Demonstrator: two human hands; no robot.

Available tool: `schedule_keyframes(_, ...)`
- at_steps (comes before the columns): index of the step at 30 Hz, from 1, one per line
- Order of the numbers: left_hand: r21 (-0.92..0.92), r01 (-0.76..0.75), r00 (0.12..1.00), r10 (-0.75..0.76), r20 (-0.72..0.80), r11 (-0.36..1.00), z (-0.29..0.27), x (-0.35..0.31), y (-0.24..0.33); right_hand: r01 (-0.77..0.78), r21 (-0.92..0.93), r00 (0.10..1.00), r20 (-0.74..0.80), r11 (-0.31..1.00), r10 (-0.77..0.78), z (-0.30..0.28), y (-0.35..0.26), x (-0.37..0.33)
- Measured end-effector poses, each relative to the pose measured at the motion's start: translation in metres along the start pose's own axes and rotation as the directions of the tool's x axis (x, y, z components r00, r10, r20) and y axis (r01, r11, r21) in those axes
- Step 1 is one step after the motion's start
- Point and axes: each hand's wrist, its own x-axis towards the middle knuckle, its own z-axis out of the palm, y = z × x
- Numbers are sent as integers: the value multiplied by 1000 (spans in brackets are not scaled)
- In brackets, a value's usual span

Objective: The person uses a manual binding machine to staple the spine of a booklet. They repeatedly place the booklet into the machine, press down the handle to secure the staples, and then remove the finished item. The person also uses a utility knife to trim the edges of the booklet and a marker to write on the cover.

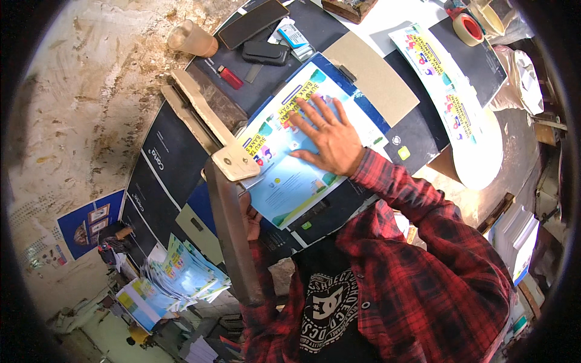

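A printed sheet [281, 184], light blue with yellow and green artwork, lies on the dark work surface. My right hand [331, 142] rests flat on it, fingers spread, pressing nothing but the paper. Along the sheet's left side runs a paper cutter, with a worn beige frame [239, 158] and a long dark metal lever arm [233, 236]. The sheet's left edge meets the beige frame. My left hand [252, 222] is by the sheet's lower left corner, mostly hidden behind the lever arm; its grip does not show.
Beyond the sheet lie a phone [253, 23], a black case [266, 53], a red lighter [230, 77] and a plastic cup [193, 39]. A long printed strip [445, 91] and tape roll [468, 29] are at right. Stacked printed sheets [181, 269] stand lower left; a paper stack [513, 239] lower right.
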Motion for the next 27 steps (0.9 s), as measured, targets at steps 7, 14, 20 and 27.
schedule_keyframes(7,31,-2,1000,3,-31,1000,14,-3,3,14,-19,1000,23,1000,-14,2,-1,5)
schedule_keyframes(14,-58,-54,998,55,13,997,31,-10,-7,81,-43,995,65,996,-79,-12,21,10)
schedule_keyframes(20,-73,-41,999,42,21,997,31,-9,-8,95,5,992,86,995,-95,1,-8,8)
schedule_keyframes(27,-17,-31,998,30,-46,999,25,-6,5,136,80,986,84,987,-143,19,-45,6)
